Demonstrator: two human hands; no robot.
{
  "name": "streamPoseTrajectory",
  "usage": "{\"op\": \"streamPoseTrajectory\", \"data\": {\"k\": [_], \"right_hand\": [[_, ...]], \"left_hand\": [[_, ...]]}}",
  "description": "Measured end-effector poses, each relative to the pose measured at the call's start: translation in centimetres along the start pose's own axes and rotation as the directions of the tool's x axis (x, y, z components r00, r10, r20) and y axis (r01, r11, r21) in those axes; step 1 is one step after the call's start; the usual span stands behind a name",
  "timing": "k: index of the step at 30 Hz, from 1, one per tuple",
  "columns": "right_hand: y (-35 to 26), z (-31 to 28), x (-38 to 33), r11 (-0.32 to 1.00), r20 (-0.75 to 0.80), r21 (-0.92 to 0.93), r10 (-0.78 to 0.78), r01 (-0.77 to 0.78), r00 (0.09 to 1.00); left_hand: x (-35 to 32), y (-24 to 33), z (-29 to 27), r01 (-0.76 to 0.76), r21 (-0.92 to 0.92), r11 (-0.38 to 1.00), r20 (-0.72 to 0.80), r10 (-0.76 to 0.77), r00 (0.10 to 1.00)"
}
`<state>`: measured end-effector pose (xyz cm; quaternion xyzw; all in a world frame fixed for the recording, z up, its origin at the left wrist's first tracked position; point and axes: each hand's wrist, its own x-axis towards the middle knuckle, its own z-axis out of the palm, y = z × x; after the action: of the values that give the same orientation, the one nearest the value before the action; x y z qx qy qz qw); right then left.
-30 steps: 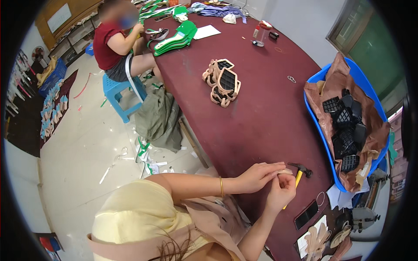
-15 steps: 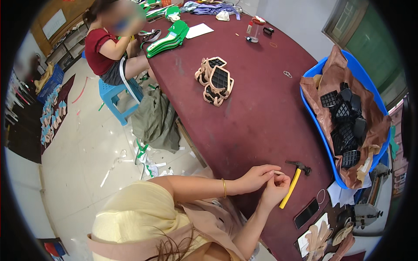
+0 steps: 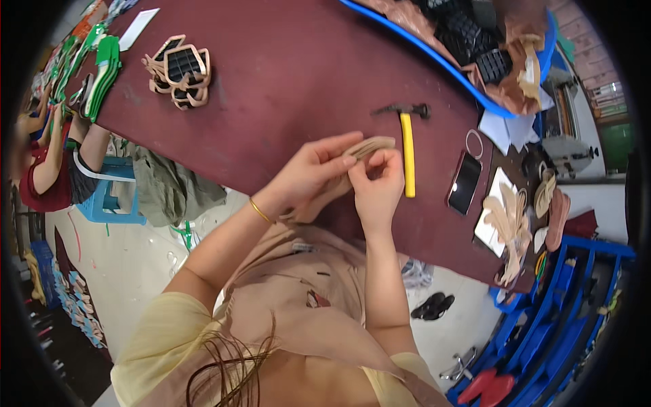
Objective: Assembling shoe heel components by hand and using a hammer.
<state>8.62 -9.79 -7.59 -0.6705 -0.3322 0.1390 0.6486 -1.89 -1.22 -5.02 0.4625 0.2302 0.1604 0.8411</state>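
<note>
My left hand (image 3: 308, 173) and my right hand (image 3: 378, 184) both grip a tan strap-like shoe piece (image 3: 373, 145) just above the near edge of the dark red table (image 3: 285, 88). The left fingers pinch its upper side, the right fingers press its end. A yellow-handled hammer (image 3: 407, 152) lies on the table right beside my right hand. A gold bangle sits on my left wrist.
A black phone (image 3: 465, 183) and a wire ring (image 3: 475, 144) lie right of the hammer. Tan cut-outs (image 3: 508, 227) are piled at the right. A stack of tan and black sole parts (image 3: 180, 71) lies far left. A blue tub (image 3: 475, 88) holds black parts. Another person (image 3: 47, 169) sits at left.
The view has swung and closed in on my hands. Both hands still hold the tan piece, now raised slightly nearer the hammer.
</note>
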Motion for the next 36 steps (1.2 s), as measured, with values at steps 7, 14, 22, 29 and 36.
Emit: {"op": "streamPoseTrajectory", "data": {"k": [7, 14, 22, 29, 36], "right_hand": [[0.2, -1.1, -1.6, 0.839, 0.070, 0.532, 0.090, -0.114, 0.993], [1.4, -14.4, -11.4, 0.624, 0.630, 0.291, 0.445, -0.725, 0.636], [0.4, -21.3, -15.2, 0.646, -0.014, -0.663, 0.494, -0.378, 0.869], [-4.4, -6.8, -2.3, 0.875, 0.083, -0.408, -0.249, 0.261, 0.965], [-5.3, -5.6, -1.0, 0.944, 0.152, -0.259, -0.168, 0.203, 0.974]], "left_hand": [[1.2, -1.3, -0.9, -0.181, 0.044, 0.982, -0.064, 0.184, 0.981], [2.7, -0.7, -6.1, -0.394, -0.145, 0.907, -0.440, 0.298, 0.847], [3.3, 0.4, -0.1, -0.253, -0.058, 0.966, -0.170, 0.240, 0.956], [3.4, -0.4, 6.3, -0.272, 0.125, 0.954, 0.016, 0.272, 0.962], [2.2, -0.6, 4.8, -0.365, 0.217, 0.905, -0.037, 0.382, 0.924]]}}
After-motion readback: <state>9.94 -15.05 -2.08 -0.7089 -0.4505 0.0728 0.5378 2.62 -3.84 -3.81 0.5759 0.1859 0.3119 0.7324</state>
